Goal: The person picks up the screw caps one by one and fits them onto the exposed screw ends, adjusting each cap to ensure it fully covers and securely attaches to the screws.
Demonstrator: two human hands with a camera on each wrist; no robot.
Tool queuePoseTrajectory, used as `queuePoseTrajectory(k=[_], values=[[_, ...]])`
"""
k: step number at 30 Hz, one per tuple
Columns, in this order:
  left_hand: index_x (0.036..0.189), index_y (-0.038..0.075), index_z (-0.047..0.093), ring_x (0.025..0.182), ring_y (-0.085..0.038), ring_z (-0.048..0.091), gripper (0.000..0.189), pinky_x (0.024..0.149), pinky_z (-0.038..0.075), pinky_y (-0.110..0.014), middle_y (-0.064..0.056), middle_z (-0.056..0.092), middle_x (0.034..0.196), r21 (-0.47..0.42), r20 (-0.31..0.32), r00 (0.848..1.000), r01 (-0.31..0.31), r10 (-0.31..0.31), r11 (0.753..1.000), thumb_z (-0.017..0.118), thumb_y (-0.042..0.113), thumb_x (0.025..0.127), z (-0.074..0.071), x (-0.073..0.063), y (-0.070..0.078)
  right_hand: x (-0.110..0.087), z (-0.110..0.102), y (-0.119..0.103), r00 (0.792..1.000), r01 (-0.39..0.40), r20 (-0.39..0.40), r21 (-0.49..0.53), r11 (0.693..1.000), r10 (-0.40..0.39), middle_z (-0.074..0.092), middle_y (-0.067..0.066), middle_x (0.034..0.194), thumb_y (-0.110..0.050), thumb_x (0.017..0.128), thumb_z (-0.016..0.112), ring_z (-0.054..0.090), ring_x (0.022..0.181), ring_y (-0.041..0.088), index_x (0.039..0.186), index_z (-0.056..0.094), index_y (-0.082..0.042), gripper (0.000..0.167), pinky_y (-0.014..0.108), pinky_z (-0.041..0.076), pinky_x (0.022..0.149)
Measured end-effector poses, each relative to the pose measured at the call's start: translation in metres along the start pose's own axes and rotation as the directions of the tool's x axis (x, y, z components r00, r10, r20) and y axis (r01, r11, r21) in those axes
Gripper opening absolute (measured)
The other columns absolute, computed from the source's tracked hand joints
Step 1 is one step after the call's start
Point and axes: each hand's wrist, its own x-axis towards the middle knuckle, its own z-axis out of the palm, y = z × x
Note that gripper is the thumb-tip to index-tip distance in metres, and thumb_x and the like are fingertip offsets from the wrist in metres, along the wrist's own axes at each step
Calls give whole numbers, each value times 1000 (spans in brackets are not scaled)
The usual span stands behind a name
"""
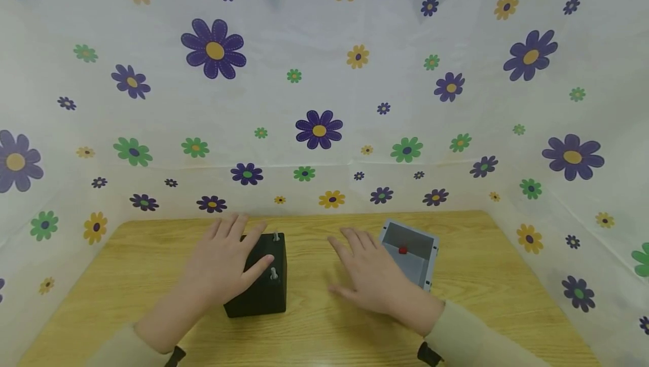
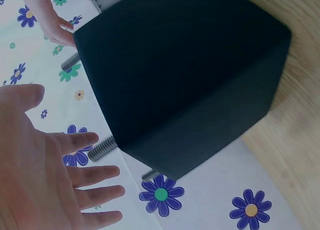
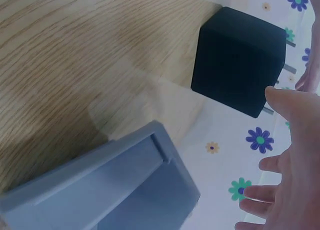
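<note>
A black block (image 1: pixel 257 300) stands on the table, with threaded metal studs (image 2: pixel 103 148) sticking up from its top. My left hand (image 1: pixel 220 262) is spread above it, palm down and fingers extended. In the left wrist view, a gap shows between that palm and the block, and part of the block's top is hidden from the head view. My right hand (image 1: pixel 375 279) hovers with fingers apart, just left of a grey open-topped box (image 1: pixel 417 268), and covers part of its near left side. Inside the box lies a small red object (image 1: pixel 403 250), whose kind is too small to tell.
The wooden table (image 1: pixel 314 333) carries both things, the black block left of centre and the grey box to the right. A white sheet (image 1: pixel 284 29) printed with flowers rises behind the table and along both sides.
</note>
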Motion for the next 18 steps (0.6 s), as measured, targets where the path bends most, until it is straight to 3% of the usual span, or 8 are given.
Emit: queuePoseTrajectory(k=[18], values=[[156,16,51,149,-43,46,69,125,35,-63,-22,49,159,-38,10,999,-51,51,998,55,61,104,6,12,27,-12,-2,19,997,-73,-11,21,997,73,44,23,161,-63,98,65,47,147,40,163,38,-10,88,58,41,123]])
